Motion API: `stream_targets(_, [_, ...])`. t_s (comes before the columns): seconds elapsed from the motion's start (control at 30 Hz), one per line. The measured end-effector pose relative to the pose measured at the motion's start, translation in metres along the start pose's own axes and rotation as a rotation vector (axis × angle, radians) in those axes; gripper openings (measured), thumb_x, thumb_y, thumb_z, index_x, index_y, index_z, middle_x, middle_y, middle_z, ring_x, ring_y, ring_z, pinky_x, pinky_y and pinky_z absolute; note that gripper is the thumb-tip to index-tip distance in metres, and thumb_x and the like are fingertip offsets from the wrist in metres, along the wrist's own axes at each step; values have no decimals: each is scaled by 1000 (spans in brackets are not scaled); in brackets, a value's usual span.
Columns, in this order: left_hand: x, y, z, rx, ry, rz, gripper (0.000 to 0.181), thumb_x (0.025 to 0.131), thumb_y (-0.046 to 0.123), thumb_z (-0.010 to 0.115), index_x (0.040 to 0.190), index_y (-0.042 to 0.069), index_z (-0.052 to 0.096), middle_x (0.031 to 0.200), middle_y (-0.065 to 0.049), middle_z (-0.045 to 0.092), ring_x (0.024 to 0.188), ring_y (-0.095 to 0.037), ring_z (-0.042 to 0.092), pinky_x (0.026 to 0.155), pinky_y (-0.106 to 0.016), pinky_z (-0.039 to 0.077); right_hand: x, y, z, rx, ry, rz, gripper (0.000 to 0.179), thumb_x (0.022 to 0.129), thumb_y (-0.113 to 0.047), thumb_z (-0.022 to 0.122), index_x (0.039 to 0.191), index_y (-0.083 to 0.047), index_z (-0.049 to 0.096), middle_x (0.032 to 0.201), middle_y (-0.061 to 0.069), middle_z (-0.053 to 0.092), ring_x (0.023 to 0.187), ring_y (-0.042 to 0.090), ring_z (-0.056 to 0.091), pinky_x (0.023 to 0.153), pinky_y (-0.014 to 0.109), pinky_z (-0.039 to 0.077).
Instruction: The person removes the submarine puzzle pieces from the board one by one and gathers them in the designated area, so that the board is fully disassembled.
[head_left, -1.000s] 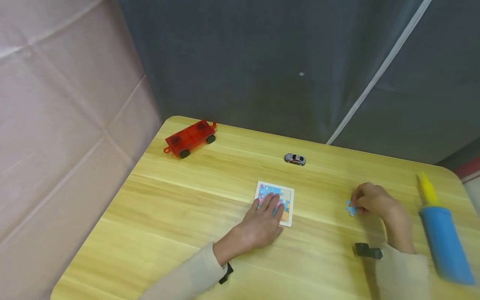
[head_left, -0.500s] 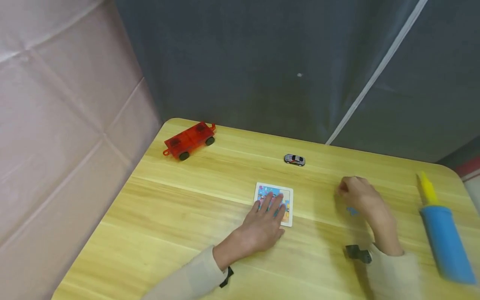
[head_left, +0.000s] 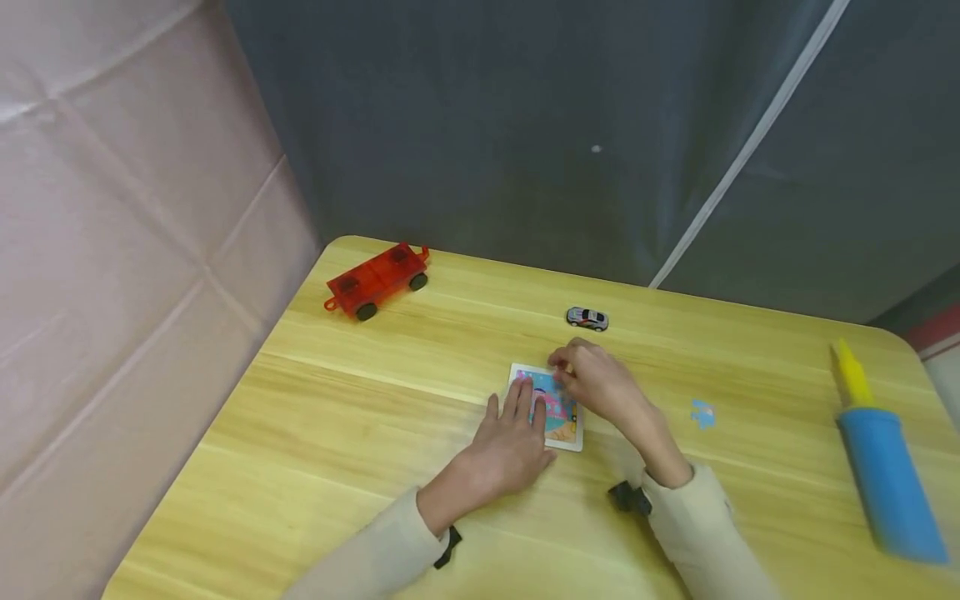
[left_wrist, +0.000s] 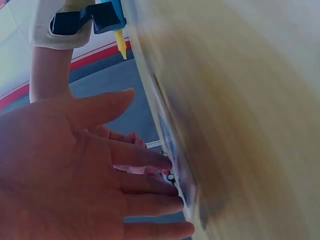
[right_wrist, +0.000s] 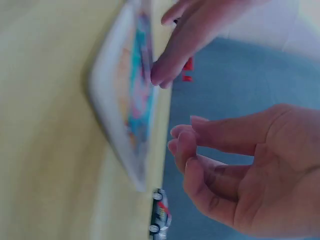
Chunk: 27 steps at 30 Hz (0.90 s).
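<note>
Your right hand (head_left: 600, 383) hung just above the puzzle (head_left: 561, 430), at its far-right corner, fingers curled nearly together, catch unclear; your left hand (head_left: 506, 452) touched it, fingers straight, gripping nothing.

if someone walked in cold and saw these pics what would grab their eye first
Probably the bright red toy wagon near the back left corner of the table, and the blue pump with its yellow nozzle on the right. Between them, the left hand lies over a white-framed puzzle, with the right hand at its back right corner.
</note>
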<state>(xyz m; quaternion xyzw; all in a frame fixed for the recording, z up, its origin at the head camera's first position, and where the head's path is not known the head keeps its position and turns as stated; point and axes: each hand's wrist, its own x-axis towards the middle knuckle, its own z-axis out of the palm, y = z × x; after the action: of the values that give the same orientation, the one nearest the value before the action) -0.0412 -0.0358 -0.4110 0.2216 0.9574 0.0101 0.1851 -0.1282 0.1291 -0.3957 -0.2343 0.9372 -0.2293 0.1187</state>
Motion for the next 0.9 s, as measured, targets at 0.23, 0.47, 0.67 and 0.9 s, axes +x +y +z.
stream_targets(0.23, [8, -8, 15, -77, -41, 0, 76, 115, 47, 53, 171, 1, 33, 182, -26, 14, 171, -41, 11, 128, -68, 31, 0, 1, 14, -7, 0, 63, 19, 103, 0, 70, 119, 2, 80, 115, 16, 72, 100, 31, 72, 81, 47, 64])
stream_targets(0.47, [19, -20, 29, -132, -7, 53, 73, 116, 40, 53, 169, -4, 32, 180, -32, 14, 169, -47, 12, 132, -61, 26, 0, -3, 15, 14, 2, 62, 17, 103, 0, 70, 117, 2, 79, 112, 15, 71, 95, 28, 70, 80, 44, 62])
stream_targets(0.67, [3, -8, 4, -68, -13, 73, 67, 116, 32, 54, 165, -10, 37, 176, -37, 20, 168, -49, 17, 133, -54, 30, -2, -1, 19, 41, -16, 64, 8, 106, 0, 68, 107, 0, 76, 112, 14, 64, 93, 24, 62, 76, 39, 58])
stream_targets(0.9, [18, -11, 23, -150, -7, 78, 65, 116, 26, 49, 166, -11, 34, 177, -38, 13, 168, -51, 9, 132, -58, 26, -3, 1, 22, 80, 21, 62, 14, 105, 7, 64, 115, 7, 73, 115, 18, 61, 95, 26, 61, 84, 40, 60])
